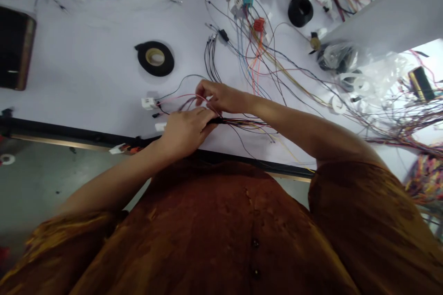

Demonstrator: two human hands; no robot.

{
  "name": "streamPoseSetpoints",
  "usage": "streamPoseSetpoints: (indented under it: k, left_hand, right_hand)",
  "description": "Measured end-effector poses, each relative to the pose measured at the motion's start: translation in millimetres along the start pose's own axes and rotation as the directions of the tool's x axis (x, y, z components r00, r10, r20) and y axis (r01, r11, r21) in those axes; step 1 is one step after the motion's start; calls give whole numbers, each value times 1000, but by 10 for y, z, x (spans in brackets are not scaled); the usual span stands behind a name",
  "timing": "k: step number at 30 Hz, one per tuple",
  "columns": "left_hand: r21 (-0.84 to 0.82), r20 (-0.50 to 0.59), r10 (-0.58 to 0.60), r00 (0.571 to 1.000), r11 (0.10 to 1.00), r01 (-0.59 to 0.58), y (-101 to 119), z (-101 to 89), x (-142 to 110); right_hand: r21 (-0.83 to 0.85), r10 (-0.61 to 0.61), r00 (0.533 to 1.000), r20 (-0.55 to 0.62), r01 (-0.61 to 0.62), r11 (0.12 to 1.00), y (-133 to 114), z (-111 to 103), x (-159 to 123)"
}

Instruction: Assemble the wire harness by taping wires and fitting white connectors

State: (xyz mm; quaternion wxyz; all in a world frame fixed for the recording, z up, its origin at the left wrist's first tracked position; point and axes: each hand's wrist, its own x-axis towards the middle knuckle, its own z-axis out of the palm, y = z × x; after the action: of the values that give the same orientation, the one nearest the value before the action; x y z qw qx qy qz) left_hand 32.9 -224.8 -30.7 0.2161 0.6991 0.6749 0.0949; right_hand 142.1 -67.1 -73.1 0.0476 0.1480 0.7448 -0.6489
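Wire bundle (238, 123) is running rightward from the left hand (185, 131), which is closing around its black-sleeved end, while the right hand (223, 97) is pinching thin pink wires (187, 100) just beside it.

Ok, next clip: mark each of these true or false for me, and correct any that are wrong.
1. The left hand closes over a bundle of coloured wires with a black sleeve. True.
2. The right hand is lifted clear of all the wiring. False: its fingers are among thin wires.
3. A roll of black tape touches the left hand. False: it lies apart, further up the table.
4. A white connector lies to the left of both hands. True.
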Motion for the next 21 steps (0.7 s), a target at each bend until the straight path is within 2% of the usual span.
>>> streamPoseSetpoints:
  k: [2, 3, 6, 8, 9, 11, 13, 16, 18, 21]
  left_hand:
    - [46, 61, -22, 998, 999, 19, 6, 70, -35]
    - [64, 91, -30, 995, 998, 25, 11, 102, -47]
    - [113, 157, -47, 986, 993, 30, 5, 183, -60]
    - [144, 162, -51, 985, 989, 27, -33, 232, -52]
    - [156, 158, -47, 986, 987, 22, -61, 257, -45]
    - [178, 147, -36, 988, 984, 9, -120, 303, -34]
    - [187, 154, -14, 988, 982, -15, -164, 340, -32]
    - [180, 175, -9, 984, 983, -23, -178, 372, -49]
    - [168, 162, -39, 986, 986, 11, -166, 381, -64]
    - [150, 152, -35, 988, 989, 12, -148, 386, -76]
  right_hand:
    - [-189, -63, 988, -142, 36, 981, -42, -77, 44]
    - [-269, -55, 975, -213, -4, 963, -68, -129, 67]
    - [-411, 79, 908, -411, -262, 873, -130, -285, 182]
    - [-458, 99, 867, -488, -350, 817, -128, -361, 306]
    - [-486, 59, 868, -492, -330, 809, -113, -390, 378]
    - [-542, -68, 890, -452, -213, 813, -70, -449, 528]
    - [-597, -175, 881, -440, -141, 790, -50, -527, 660]
    - [-706, -259, 813, -521, -240, 666, -133, -679, 777]
    - [-741, -251, 795, -553, -330, 585, -261, -743, 783]
    - [-734, -108, 846, -522, -381, 562, -468, -656, 704]
